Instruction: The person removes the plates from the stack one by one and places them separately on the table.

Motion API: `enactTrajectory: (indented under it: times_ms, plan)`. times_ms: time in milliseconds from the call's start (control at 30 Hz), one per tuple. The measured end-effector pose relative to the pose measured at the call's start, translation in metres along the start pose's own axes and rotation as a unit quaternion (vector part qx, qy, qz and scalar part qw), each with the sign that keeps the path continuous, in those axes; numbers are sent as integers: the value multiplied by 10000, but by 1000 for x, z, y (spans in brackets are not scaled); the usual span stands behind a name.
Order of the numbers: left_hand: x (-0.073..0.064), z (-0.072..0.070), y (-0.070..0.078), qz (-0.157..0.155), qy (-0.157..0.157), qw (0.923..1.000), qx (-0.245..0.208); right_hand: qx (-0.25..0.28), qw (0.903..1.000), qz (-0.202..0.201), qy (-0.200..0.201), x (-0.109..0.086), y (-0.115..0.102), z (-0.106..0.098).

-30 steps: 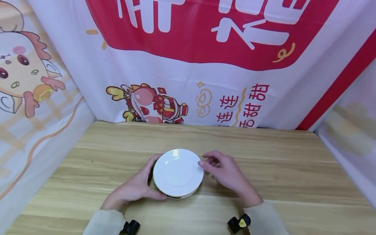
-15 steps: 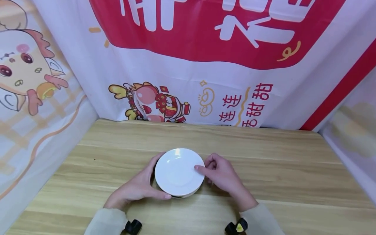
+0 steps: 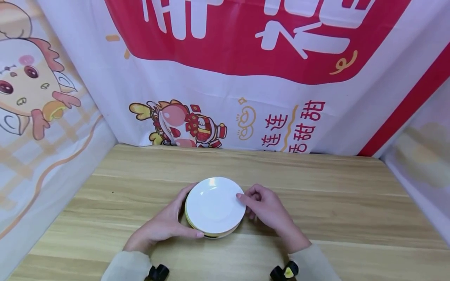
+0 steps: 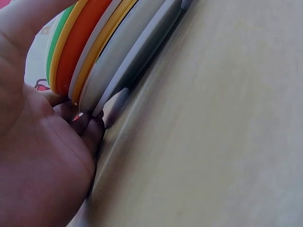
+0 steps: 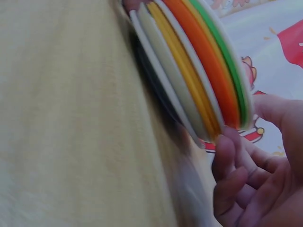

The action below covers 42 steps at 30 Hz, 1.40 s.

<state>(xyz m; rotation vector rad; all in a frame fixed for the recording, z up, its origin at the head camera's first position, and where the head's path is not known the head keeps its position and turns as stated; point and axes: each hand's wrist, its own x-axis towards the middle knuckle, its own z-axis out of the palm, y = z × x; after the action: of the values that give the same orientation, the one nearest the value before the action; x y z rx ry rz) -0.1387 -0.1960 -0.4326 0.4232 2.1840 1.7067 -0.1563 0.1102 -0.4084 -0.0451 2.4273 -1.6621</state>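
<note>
A white round plate (image 3: 213, 206) tops a stack in the middle of the table. From the side, the stack (image 4: 92, 47) shows thin layers edged in green, yellow, orange, white and cream, with a white plate at the bottom. My left hand (image 3: 164, 223) curls around the stack's left side, its thumb along the near edge and its other fingers partly hidden behind. At the right rim my right hand (image 3: 270, 207) pinches the stack, its thumb on the top plate's edge. In the right wrist view its fingertips (image 5: 224, 149) touch the lower layers.
The wood-grain table (image 3: 334, 195) extends around the stack. A white and red printed cloth (image 3: 225, 89) hangs behind it, and printed cloths close off the left and right sides. Dark wrist cameras (image 3: 159, 272) sit at both cuffs.
The right thumb has moved in over the top plate's rim, then slightly back to its edge. A yellow edge now shows below the top plate at the left. The left hand holds its grip.
</note>
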Motion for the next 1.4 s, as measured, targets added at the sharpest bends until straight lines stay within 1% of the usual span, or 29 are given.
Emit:
enactTrajectory:
  times_ms: [200, 400, 533, 700, 933, 1200, 1400]
  plan:
    - [0, 1, 0, 49, 17, 10000, -44, -13, 9995, 64, -317, 0, -2, -7]
    - [0, 2, 2, 25, 59, 10000, -8, -58, 9986, 94, -508, -3, -4, -13]
    - [0, 3, 2, 48, 31, 9999, -96, 8, 9985, 70, -540, -5, -2, -14]
    - [1, 3, 0, 62, 16, 9999, -130, 66, 9984, -12, -565, -2, 1, -14]
    - [1, 2, -1, 11, 43, 9999, -103, -81, 9986, -10, -519, 0, -1, -12]
    - [1, 0, -2, 67, 67, 9998, 157, -280, 9985, -138, -458, -2, -6, -12]
    - [1, 1, -3, 59, 55, 9999, 84, -336, 9980, -162, -513, -7, -6, -13]
